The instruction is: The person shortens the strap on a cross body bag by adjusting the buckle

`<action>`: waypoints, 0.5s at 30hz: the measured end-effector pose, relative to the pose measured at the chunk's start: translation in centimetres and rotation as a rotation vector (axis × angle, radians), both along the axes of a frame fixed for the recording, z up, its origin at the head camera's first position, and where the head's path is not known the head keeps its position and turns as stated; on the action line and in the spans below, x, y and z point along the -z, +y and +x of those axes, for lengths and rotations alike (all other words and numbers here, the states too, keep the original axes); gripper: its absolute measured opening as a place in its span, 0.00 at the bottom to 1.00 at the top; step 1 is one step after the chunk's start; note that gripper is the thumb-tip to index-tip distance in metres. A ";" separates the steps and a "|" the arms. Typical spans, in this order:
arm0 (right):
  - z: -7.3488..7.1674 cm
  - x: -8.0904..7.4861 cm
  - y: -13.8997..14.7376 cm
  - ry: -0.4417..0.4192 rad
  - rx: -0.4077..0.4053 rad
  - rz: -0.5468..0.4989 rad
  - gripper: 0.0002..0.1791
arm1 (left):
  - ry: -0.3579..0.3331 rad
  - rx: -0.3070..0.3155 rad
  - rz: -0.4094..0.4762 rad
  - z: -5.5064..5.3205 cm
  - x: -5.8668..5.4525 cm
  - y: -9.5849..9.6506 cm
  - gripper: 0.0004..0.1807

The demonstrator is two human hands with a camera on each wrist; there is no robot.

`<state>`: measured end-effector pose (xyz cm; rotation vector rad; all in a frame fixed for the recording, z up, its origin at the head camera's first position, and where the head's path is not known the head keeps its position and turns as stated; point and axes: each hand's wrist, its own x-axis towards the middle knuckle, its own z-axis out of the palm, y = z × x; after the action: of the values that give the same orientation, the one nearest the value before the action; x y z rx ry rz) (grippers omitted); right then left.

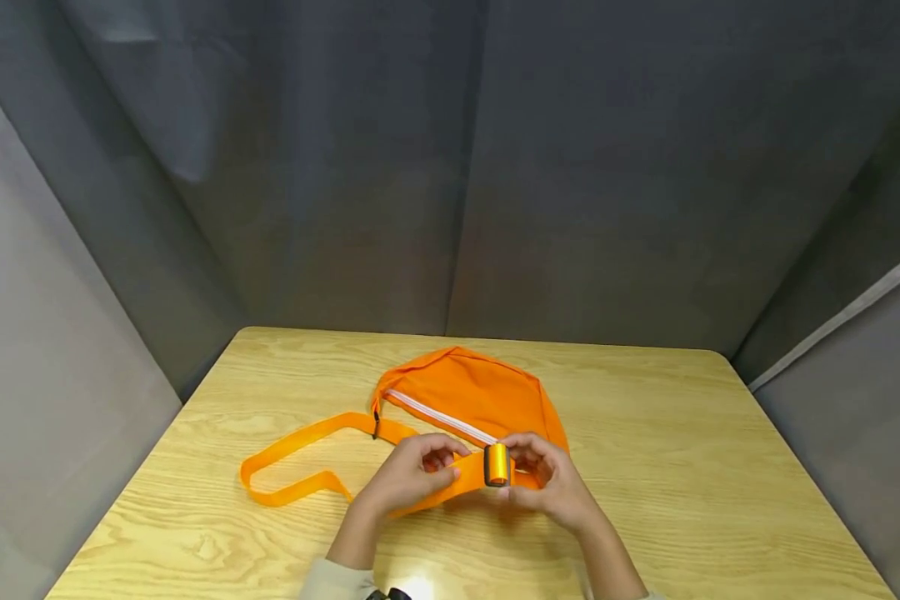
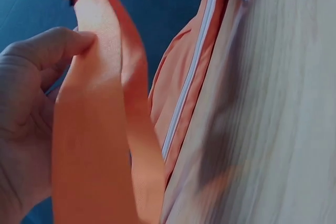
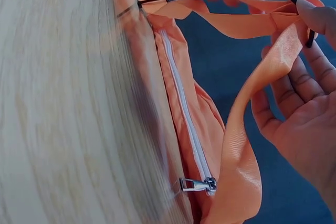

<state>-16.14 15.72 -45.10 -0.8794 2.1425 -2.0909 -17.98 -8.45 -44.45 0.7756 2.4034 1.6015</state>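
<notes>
An orange bag (image 1: 472,387) with a white zipper (image 1: 438,414) lies on the table, its strap (image 1: 288,496) looping out to the left. My left hand (image 1: 412,475) pinches the strap between thumb and fingers, just left of a black slide buckle (image 1: 486,467). On the buckle's other side my right hand (image 1: 547,483) grips its edge with thumb and fingertips, and a short fold of strap bulges through it. In the right wrist view, the strap (image 3: 239,145) hangs from the buckle (image 3: 311,36) down to the bag's end, near the metal zipper pull (image 3: 197,184).
The light wooden table (image 1: 682,467) has rounded far corners. Grey curtains (image 1: 450,167) hang behind it and along both sides. A black ring (image 1: 376,425) joins the strap to the bag's left end. A small black object (image 1: 390,594) shows at the left sleeve.
</notes>
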 end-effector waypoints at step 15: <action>0.5 -0.1 0.3 -0.070 0.038 0.087 0.27 | -0.032 -0.054 -0.062 -0.2 -0.2 -3.1 0.10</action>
<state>-15.61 16.03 -44.98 -0.7519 2.2126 -1.9953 -18.18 -11.58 -44.25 0.6751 2.4589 1.5383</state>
